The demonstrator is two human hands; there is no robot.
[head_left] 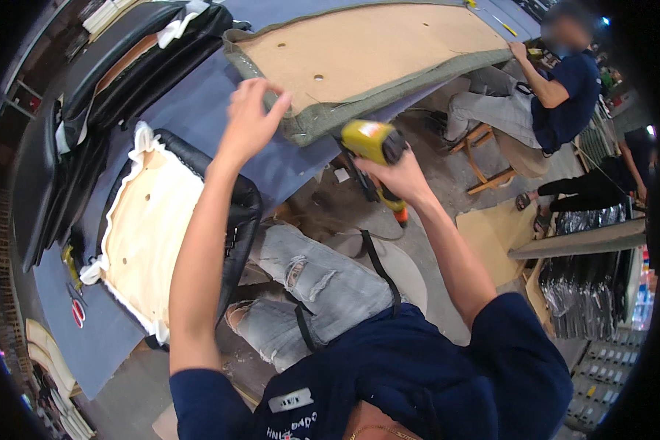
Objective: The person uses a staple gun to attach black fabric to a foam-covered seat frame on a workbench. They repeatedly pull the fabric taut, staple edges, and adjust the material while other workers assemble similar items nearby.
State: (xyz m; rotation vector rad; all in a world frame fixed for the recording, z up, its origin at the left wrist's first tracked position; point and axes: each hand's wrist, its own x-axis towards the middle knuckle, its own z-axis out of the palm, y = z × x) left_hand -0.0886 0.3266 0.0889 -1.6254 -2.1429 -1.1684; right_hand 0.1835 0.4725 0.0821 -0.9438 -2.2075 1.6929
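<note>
My right hand [397, 178] is wrapped round the handle of a yellow and black staple gun [370, 141], slightly blurred, with an orange hose fitting at its lower end. The tool is beside the near edge of a large panel [359, 51] with a beige board face and green-grey fabric folded over its rim. By the panel's left corner, my left hand [255, 121] has thumb and fingers apart and holds nothing; whether it touches the fabric I cannot tell. Below my left forearm lies a black padded cushion [246, 209] with a cream board back [150, 213] and white fabric round it.
Black padded pieces [88, 117] are piled at the far left of the blue-grey table [88, 352]. Red-handled scissors [78, 312] lie near its left edge. A seated co-worker [557, 95] holds the panel's far right end. Plastic-wrapped pieces [583, 293] stand at right.
</note>
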